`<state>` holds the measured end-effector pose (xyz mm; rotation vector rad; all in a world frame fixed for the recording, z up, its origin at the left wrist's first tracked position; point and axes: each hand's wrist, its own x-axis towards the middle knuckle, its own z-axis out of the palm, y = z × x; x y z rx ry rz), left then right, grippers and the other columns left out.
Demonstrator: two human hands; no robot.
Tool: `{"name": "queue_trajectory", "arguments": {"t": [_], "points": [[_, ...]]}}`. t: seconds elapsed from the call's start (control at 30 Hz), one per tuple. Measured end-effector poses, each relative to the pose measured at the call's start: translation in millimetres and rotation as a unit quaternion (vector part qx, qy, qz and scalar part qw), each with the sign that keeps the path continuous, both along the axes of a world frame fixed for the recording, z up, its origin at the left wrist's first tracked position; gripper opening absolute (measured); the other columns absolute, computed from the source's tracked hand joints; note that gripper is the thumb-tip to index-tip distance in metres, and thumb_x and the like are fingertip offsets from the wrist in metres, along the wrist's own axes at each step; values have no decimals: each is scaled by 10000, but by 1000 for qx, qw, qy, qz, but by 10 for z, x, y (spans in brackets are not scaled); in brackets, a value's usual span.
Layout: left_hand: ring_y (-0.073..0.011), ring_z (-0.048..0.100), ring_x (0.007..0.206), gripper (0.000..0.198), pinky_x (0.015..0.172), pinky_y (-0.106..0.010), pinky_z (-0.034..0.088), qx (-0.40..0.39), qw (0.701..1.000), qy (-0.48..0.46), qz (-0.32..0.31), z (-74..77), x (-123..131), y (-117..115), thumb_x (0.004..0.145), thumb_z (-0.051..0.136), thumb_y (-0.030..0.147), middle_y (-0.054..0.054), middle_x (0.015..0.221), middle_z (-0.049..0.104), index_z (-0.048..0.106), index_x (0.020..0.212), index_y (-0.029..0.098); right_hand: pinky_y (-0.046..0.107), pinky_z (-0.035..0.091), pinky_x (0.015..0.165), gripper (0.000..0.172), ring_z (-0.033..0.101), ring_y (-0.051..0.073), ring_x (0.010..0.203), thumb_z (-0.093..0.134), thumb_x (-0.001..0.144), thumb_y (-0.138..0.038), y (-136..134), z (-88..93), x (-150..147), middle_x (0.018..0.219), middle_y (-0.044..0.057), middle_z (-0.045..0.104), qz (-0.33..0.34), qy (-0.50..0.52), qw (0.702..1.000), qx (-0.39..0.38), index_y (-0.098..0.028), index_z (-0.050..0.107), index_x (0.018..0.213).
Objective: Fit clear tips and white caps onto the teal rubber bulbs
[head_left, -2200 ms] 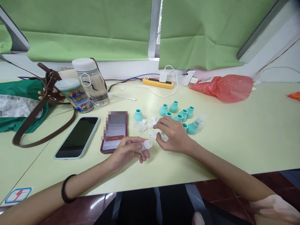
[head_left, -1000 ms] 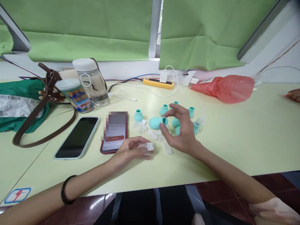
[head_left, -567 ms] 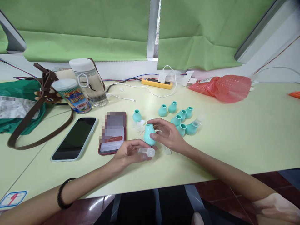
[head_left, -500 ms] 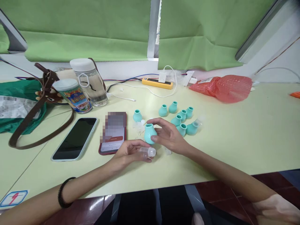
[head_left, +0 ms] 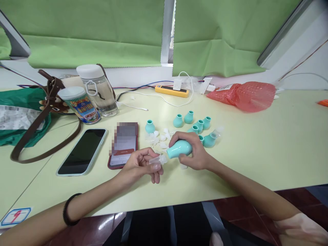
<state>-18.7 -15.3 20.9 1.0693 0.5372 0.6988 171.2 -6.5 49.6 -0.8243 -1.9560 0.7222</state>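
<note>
Between the thumb and fingers of my left hand [head_left: 143, 164] is a small clear plastic tube [head_left: 156, 160], its narrower end pointing right. My right hand [head_left: 193, 150] grips a turquoise squeeze bulb [head_left: 180, 149], tipped on its side with its neck toward the tube. Neck and tube end are very close; I cannot tell whether they touch. Several more turquoise bulbs stand behind my right hand, and one bulb [head_left: 210, 140] there lies tilted with a clear piece in its mouth. Another bulb [head_left: 150, 126] stands alone to the left. Small white and clear plastic pieces [head_left: 163, 137] are scattered between.
Two phones, one dark-screened [head_left: 82, 152] and one red-cased [head_left: 124, 147], lie left of my hands. Farther back are a snack cup [head_left: 81, 106], a water bottle [head_left: 101, 92], a brown strap [head_left: 28, 136], a yellow power strip [head_left: 171, 91] and a red plastic bag [head_left: 246, 97].
My right hand has turned the bulb from upright onto its side, moving it right and facing its neck toward the tube. My left hand has tilted the tube's end slightly upward.
</note>
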Motion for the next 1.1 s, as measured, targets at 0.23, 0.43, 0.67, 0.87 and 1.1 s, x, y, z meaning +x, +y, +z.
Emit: {"name": "queue_trajectory", "arguments": {"t": [0.23, 0.43, 0.67, 0.87, 1.1], "points": [[-133, 585, 480, 134, 467, -243, 443, -11, 1000, 20, 13, 13, -1, 6, 697, 612, 173, -24, 622, 618, 487, 729, 134, 209, 308, 466, 187, 342, 64, 462, 416, 493, -136, -55, -46, -68, 529, -44, 425, 17, -49, 998, 27, -162, 470, 670], [-76, 490, 384, 120, 414, -207, 368, 2, 995, 71, 65, 22, -22, 6, 677, 626, 167, 10, 537, 573, 532, 739, 126, 214, 343, 504, 208, 394, 74, 510, 499, 523, -151, -35, -109, -81, 602, -36, 471, 19, -63, 997, 42, -178, 466, 726], [-65, 480, 378, 121, 407, -194, 348, 54, 989, 102, 96, 10, -30, -31, 668, 636, 155, 27, 526, 560, 540, 736, 129, 206, 385, 561, 249, 480, 81, 583, 568, 544, -131, -25, -159, -110, 684, -24, 533, 38, -70, 997, 18, -178, 492, 777], [-85, 516, 422, 141, 451, -214, 408, 97, 981, 113, 122, 0, -9, -70, 668, 635, 153, 27, 511, 568, 542, 771, 129, 212, 401, 571, 221, 504, 97, 620, 595, 578, -172, -32, -220, -130, 704, -12, 547, 19, -53, 998, -31, -176, 506, 780], [-105, 552, 506, 144, 489, -229, 455, 236, 941, 167, 178, -73, -24, -153, 688, 614, 151, 5, 629, 587, 560, 821, 155, 217, 418, 597, 237, 533, 107, 659, 605, 584, -147, -61, -245, -174, 737, -5, 577, 16, -43, 996, -81, -169, 535, 809]]}}
